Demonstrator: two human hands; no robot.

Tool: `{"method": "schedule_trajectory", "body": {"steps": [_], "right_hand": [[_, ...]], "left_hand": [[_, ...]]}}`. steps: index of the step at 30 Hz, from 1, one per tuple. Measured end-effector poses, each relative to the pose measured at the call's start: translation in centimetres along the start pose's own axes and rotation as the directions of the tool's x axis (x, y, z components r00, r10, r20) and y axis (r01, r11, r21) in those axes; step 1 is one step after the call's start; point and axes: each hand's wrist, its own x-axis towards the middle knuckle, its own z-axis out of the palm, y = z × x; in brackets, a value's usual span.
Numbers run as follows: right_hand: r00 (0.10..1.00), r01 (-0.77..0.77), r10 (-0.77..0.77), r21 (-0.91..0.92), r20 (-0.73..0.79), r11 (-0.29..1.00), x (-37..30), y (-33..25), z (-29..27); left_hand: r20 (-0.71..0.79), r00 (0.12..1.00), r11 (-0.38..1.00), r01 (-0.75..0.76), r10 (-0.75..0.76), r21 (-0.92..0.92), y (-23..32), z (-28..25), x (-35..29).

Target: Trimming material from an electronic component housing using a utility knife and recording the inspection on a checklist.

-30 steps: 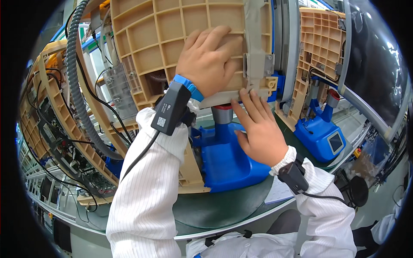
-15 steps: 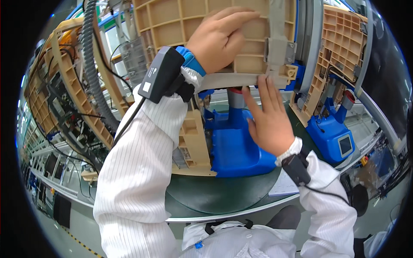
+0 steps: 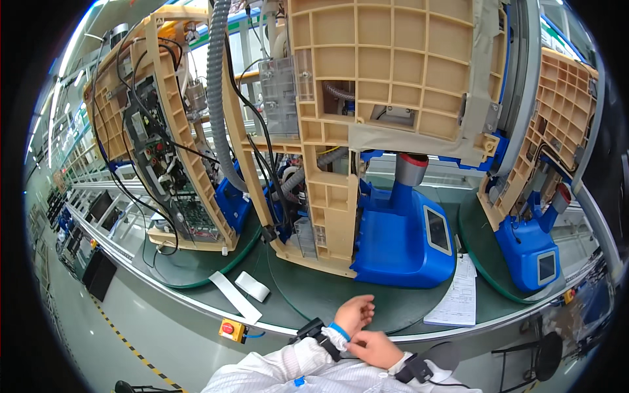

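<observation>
My two hands are low, close to my body, at the front edge of the conveyor. My left hand (image 3: 354,313) is loosely open and holds nothing; it hovers over the rim of the green round platform (image 3: 308,295). My right hand (image 3: 376,347) lies just below it, fingertips pinched at the blue band (image 3: 339,331) on my left wrist. Above stands a tall beige ribbed plastic housing (image 3: 386,72) on a blue base (image 3: 400,242) with a small grey screen. Neither hand touches it.
A similar beige unit with exposed wiring and a circuit board (image 3: 167,157) stands at the left, another on a blue base (image 3: 531,252) at the right. White strips (image 3: 242,291) and a paper sheet (image 3: 455,298) lie on the platform. A red button box (image 3: 230,329) sits on the conveyor edge.
Both hands have come off the beige housing and dropped down to the conveyor edge near my body. The right hand now touches the left wrist. The view has pulled back.
</observation>
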Motion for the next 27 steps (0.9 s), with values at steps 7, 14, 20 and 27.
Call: {"method": "schedule_trajectory", "body": {"steps": [7,14,20,27], "right_hand": [[0.994,0.004,-0.004,0.006,-0.107,1.0,-0.5,4.8,2.3],[0.984,-0.075,0.09,0.102,-0.152,0.992,-2.2,7.2,2.3],[0.912,-0.066,0.212,0.385,-0.35,0.921,-4.7,18.6,3.5],[0.805,-0.164,0.53,0.76,-0.265,0.629,-10.4,25.9,5.9]], "left_hand": [[0.017,0.997,0.988,0.08,-0.078,-0.131,-3.0,-2.3,2.0],[0.019,0.998,0.998,0.065,-0.065,-0.011,-3.7,-2.7,-0.7],[0.045,0.963,0.852,-0.256,0.265,0.457,-0.3,-7.1,-1.2],[0.042,0.909,0.656,-0.33,0.414,0.679,3.0,-13.2,-1.9]]}}
